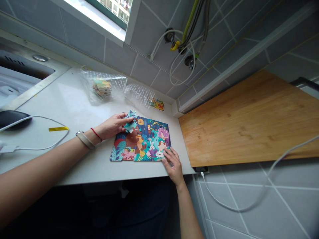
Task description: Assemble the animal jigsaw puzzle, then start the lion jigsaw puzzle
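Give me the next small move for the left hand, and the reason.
I'd ease the puzzle piece toward the puzzle's upper-left corner and check its fit: the left hand pinches it over that area, its knobbed edge shows, and the right hand touches the lower-right corner, perhaps steadying it.

Wooden board [249, 126], large, at the right end of the white countertop [67, 96]. Metal-rimmed sink [60, 70], far left. Black rounded object [12, 121], near the sink, crossed by a white cord [50, 119] bearing a yellow tag [57, 129]. Higher up, I note one window [122, 13], grey wall tiles [119, 58], and a yellow hose [189, 23] running beside darker ones.
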Available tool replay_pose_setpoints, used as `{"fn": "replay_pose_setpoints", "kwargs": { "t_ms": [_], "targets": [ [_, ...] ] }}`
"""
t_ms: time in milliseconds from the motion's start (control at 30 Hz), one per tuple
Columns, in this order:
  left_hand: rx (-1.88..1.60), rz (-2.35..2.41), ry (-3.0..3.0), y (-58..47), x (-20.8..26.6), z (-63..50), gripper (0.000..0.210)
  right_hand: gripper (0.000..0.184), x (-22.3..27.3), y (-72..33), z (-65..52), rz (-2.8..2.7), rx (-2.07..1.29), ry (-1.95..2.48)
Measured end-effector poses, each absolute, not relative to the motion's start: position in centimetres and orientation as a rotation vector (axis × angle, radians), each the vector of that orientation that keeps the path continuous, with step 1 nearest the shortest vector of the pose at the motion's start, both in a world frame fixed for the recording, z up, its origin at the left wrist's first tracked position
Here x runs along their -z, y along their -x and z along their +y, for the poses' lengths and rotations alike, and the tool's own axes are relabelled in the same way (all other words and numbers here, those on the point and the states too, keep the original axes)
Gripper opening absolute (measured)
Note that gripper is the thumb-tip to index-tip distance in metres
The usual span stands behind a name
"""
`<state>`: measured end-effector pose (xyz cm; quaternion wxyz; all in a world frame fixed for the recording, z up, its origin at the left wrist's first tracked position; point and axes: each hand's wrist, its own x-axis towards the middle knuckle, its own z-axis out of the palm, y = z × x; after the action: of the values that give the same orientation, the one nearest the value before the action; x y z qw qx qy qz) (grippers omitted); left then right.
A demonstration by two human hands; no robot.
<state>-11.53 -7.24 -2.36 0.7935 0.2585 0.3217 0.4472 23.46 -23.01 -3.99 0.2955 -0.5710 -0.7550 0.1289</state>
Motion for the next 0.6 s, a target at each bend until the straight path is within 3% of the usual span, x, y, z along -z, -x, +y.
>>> {"fn": "replay_pose_setpoints", "kwargs": {
  "t_ms": [600],
  "targets": [
    [-0.948, 0.710, -0.590, 11.43, 1.90, -7.60, 0.035, 0.019, 3.66, -23.30, -23.11, -1.915, -0.362, 1.494]
  ]
}}
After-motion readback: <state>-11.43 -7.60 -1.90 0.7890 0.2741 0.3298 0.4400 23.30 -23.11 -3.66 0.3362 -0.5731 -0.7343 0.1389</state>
